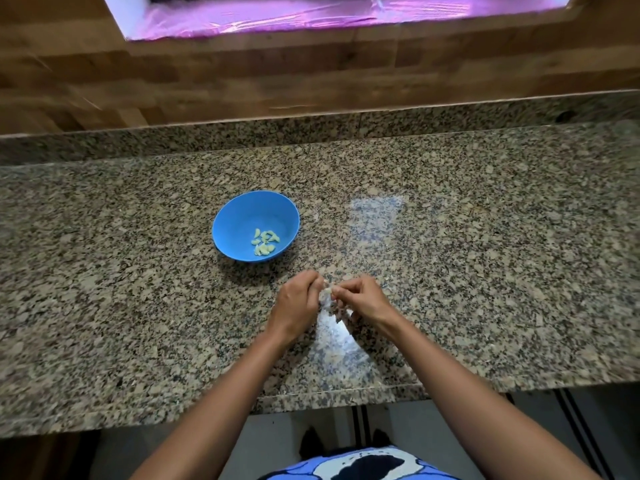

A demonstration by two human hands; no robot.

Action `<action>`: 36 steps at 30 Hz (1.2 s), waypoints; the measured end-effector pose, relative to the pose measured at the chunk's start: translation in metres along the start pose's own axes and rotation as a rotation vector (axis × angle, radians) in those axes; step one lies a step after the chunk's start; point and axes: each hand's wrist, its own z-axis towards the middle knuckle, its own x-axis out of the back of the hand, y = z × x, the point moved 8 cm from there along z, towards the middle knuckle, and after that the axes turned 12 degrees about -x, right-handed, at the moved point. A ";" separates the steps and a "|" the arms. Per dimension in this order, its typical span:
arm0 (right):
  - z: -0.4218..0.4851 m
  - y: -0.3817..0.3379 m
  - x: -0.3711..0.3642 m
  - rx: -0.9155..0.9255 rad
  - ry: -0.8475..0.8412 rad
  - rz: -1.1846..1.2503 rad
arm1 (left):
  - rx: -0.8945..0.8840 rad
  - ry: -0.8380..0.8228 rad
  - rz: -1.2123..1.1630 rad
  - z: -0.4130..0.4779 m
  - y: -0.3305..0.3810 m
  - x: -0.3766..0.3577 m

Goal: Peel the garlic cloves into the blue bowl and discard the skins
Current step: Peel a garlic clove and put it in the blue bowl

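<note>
We are standing at the speckled granite bench [485, 271], holding both hands close together over its near middle. Our left hand [298, 301] and right hand [362, 299] are both curling their fingers inward, and the fingertips are pinching a small pale garlic clove [328, 290] between them. It is blurred, so we cannot tell how much skin is clinging to it. The blue bowl [225, 230] is sitting on the bench beyond and to the left of our left hand, near it but apart. A small heap of peeled cloves [265, 242] is lying in the bottom of the bowl, toward its near side. Behind the bench a wooden wall [311, 81] is rising, with a pink-lit opening [311, 15] at the top.
</note>
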 end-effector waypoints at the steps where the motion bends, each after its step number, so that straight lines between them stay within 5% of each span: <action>1: -0.001 0.001 -0.001 0.006 -0.006 0.003 | 0.047 0.005 -0.018 -0.001 -0.005 0.001; 6: -0.006 0.002 0.000 -0.019 -0.021 0.088 | 0.158 -0.089 -0.068 -0.016 -0.028 -0.006; 14: -0.009 0.003 -0.010 -0.048 -0.051 -0.233 | 0.238 0.045 -0.441 -0.017 -0.014 -0.005; 21: -0.018 0.015 -0.025 -0.402 -0.302 0.555 | 0.431 0.237 -0.978 -0.023 -0.021 -0.012; 27: -0.014 0.011 -0.006 -0.269 -0.066 0.403 | 0.619 0.439 -1.157 -0.037 -0.039 -0.015; 29: -0.013 0.014 0.002 -0.202 0.044 0.308 | 0.619 0.483 -0.930 -0.043 -0.053 0.001; 32: -0.015 0.018 0.012 -0.126 0.177 0.147 | 0.426 0.388 -0.179 -0.045 -0.067 0.038; 36: -0.020 0.024 0.017 -0.147 0.221 0.165 | 0.227 0.231 0.139 -0.043 -0.053 0.034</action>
